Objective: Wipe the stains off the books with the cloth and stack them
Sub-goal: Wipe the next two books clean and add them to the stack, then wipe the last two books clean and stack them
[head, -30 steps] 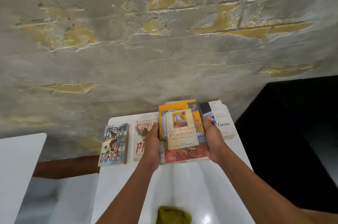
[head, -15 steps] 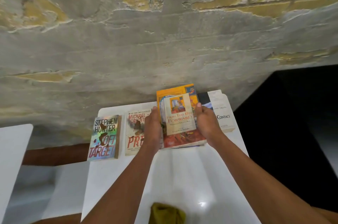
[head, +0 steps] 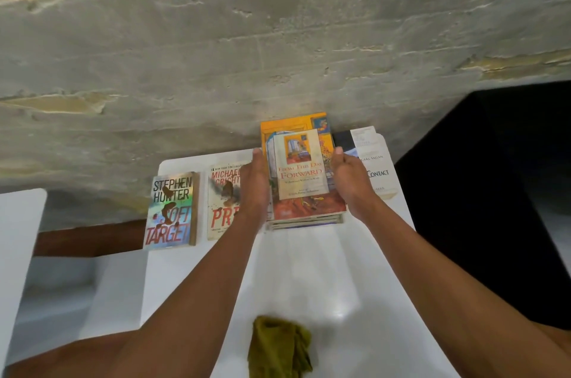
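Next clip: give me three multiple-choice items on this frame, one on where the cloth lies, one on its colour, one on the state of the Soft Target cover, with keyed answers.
1. Where is the cloth?
A. on the stack
B. on the table's near edge, apart from the books
C. in the left hand

2. What colour is it?
A. olive green
B. white
C. red

3. How is the Soft Target book?
A. wiped clean
B. open
C. closed, brown stains on its cover

Answers: 1 B, it lies alone on the white table; 2 A, it reads olive against the white; 3 C, dark blotches cross the title, while the left hand and right hand flank the stack.
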{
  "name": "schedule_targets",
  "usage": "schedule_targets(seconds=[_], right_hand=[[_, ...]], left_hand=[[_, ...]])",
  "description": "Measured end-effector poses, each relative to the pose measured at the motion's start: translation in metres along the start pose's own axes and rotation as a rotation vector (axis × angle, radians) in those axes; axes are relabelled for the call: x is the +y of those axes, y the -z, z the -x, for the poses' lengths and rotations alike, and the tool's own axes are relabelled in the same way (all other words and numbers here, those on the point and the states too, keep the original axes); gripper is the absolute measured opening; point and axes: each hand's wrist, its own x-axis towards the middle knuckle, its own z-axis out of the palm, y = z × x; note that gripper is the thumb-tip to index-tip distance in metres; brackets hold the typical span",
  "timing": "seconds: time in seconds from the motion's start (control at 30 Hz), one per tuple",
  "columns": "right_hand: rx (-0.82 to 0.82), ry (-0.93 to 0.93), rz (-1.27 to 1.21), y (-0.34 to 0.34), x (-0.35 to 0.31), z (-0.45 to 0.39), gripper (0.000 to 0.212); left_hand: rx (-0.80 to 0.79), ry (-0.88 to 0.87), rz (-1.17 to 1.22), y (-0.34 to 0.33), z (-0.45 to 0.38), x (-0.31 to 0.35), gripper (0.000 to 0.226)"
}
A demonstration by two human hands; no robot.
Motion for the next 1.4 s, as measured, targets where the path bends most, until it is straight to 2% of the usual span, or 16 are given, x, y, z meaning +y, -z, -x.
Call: schedule_targets(seconds=[0.27,0.37,0.43,0.6,1.17,1.4], right_hand=[[-0.011,0.003,-0.075,0.0,-0.003,0.011,0.05],[-0.003,0.016,-0.168,-0.002,0.003,0.013,0.049],[0.018,0.029,-0.208,-0.005,0.007,0.015,0.049],[0.077,0.063,-0.275,-0.011,0.012,0.017,0.043],[0.067,0.003,-0.269,-0.013,0.017,0.008,0.048],[0.075,0.022,-0.219,-0.009,0.016,0.007,0.045]], left_hand=[[-0.022,-0.012,0.032,-0.002,0.021,0.017,0.093],[-0.082,-0.012,0.084,0.0,0.038,0.029,0.065],[-0.141,0.002,0.153,0.003,0.042,0.026,0.055],[-0.279,0.0,0.163,0.011,0.041,0.01,0.065],[-0.245,-0.015,0.031,-0.001,0.037,0.022,0.054],[-0.262,0.052,0.046,0.004,0.035,0.028,0.064]])
